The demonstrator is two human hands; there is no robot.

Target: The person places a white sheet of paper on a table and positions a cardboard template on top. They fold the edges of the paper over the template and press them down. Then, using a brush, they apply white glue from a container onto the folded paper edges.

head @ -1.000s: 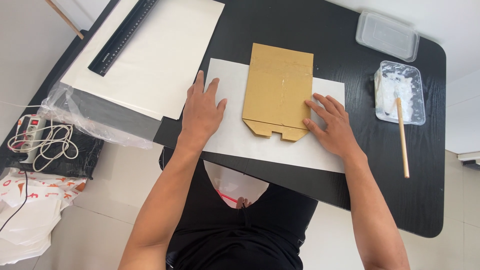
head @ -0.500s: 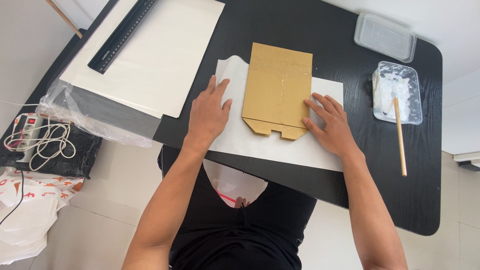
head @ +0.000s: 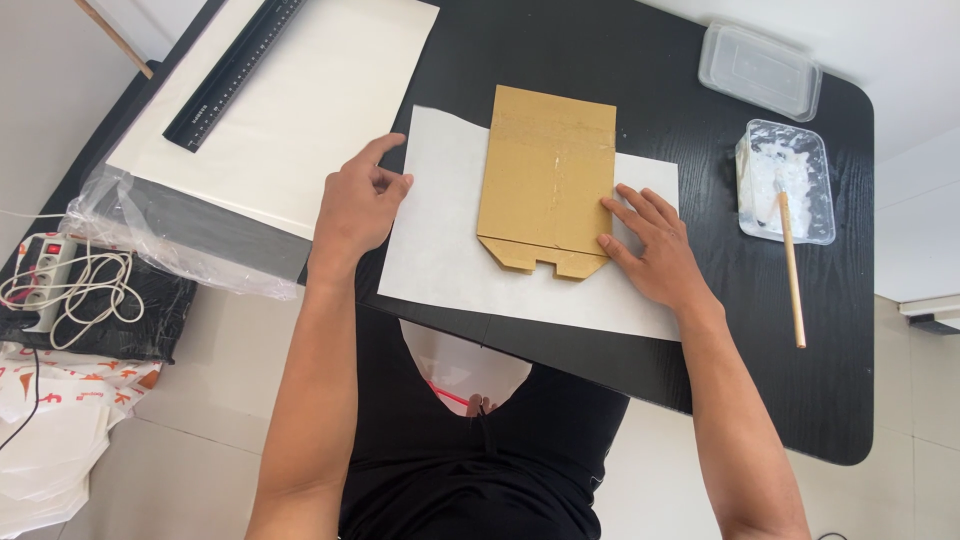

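A brown folded cardboard piece lies flat on a white sheet of paper on the black table. My left hand is at the sheet's left edge with fingers curled, pinching that edge. Spread flat, my right hand rests on the sheet, and its fingertips touch the cardboard's lower right edge.
A large white board with a black ruler on it lies at the left, over plastic wrap. At the right stand a clear tub of white paste with a wooden stick and a lidded clear box. A power strip sits lower left.
My left hand went from lying flat on the sheet to curling around its left edge, which lifted slightly. The right hand and the cardboard stayed put.
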